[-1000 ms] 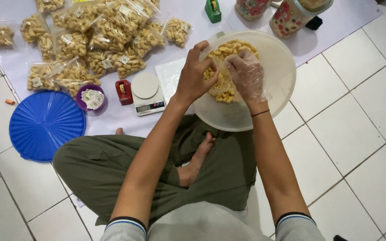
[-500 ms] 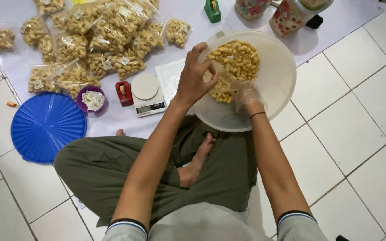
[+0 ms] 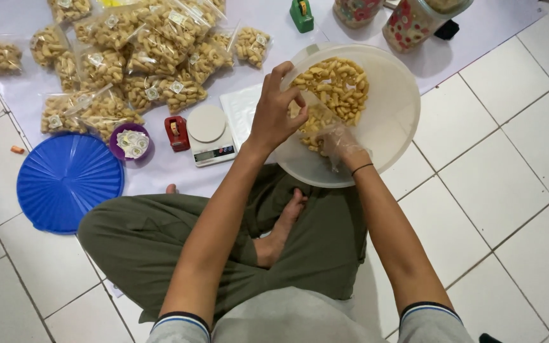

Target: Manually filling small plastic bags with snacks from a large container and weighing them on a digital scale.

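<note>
Head view showed a person seated cross-legged on a white tiled floor, both hands over a large translucent round tub tilted toward the lap and part-filled with pale curled crackers. Left hand was raised at the tub's near rim, thumb and fingertips drawn together in a pinch; it seemed to hold the thin edge of a clear bag, though the film was too faint to confirm. Right hand, covered in a loose plastic glove, was down inside the tub among the crackers, fingers curled; whether it had closed on a handful could not be told. Judgement: filling goes best with the bag mouth kept open low over the tub, so that spilled pieces fall back in, and with gentle scoops, since the pieces look brittle. Materials noted: glossy sealed snack bags heaped on a white sheet, a small digital scale with a smooth round pan, a ribbed blue lid flat on the tiles.
</note>
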